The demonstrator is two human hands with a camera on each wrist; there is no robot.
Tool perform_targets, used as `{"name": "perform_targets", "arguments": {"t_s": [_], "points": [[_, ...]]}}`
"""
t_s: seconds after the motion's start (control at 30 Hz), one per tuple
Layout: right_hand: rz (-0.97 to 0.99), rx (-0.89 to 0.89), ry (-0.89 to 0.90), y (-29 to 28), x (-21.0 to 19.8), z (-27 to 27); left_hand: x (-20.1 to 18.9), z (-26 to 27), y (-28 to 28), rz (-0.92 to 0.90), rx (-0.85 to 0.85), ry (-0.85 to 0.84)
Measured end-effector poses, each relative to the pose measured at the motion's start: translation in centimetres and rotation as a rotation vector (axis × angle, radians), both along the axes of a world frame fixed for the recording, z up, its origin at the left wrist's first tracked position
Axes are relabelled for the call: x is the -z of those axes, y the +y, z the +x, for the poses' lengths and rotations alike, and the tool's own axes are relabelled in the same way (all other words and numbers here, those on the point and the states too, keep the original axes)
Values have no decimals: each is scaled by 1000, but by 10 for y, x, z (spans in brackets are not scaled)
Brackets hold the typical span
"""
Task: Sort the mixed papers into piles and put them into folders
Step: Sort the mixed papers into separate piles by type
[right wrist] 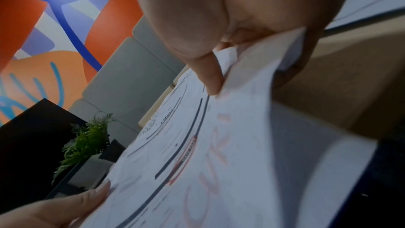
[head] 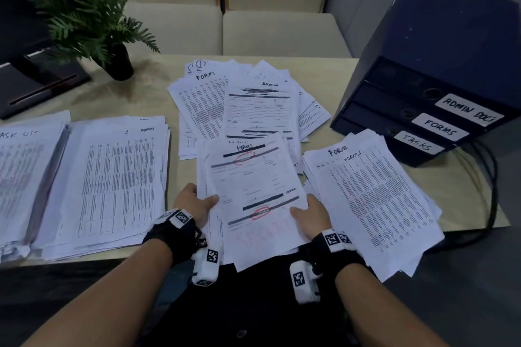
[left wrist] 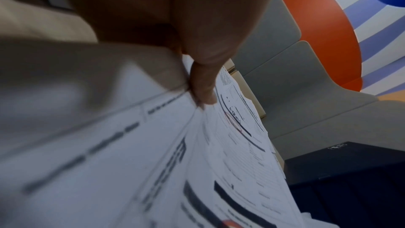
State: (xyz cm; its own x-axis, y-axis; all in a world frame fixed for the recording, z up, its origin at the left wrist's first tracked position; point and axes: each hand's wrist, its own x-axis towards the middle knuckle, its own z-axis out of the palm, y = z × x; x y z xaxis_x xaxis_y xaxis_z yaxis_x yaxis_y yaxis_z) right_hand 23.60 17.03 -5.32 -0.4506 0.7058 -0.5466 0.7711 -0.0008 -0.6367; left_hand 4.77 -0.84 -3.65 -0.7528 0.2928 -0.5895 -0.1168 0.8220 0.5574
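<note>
Tabletop [head: 118, 96], 9 o'clock: task-list pile [head: 19, 177] touching admin pile [head: 112, 183]. 6 o'clock: left grip [head: 193, 203] pinches left edge of forms sheaf [head: 253, 191], thumb on top; sheaf's near end overhangs tabletop edge. 12 o'clock: mixed heap [head: 248, 104], fanned out. Right grip [head: 311, 215] pinches sheaf's right edge, thumb on top. 4 o'clock: forms pile [head: 372, 194]. 2 o'clock: folder box [head: 439, 36], labels ADMIN DOCS, FORMS, TASKS.

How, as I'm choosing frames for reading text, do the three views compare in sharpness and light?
Head view: dim but fairly sharp, headings on the held papers and the folder labels legible, edges bowed. Left wrist view: left hand dark, near print blurred. Right wrist view: right hand close and soft, print smeared.
</note>
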Motion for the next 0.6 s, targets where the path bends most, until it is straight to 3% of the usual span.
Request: {"name": "perform_targets", "arguments": {"t_s": [0.2,0.37,0.5,0.6], "points": [[-22,13,38,20,-25,4,3,-3,1,40,17,9],[189,140,-15,84,-68,44,2,-3,5,68,-4,6],[316,90,-181,137,-58,74,5,-1,11,101,-20,12],[337,146,-267,155,-42,78,8,5,18,102,-38,19]]}}
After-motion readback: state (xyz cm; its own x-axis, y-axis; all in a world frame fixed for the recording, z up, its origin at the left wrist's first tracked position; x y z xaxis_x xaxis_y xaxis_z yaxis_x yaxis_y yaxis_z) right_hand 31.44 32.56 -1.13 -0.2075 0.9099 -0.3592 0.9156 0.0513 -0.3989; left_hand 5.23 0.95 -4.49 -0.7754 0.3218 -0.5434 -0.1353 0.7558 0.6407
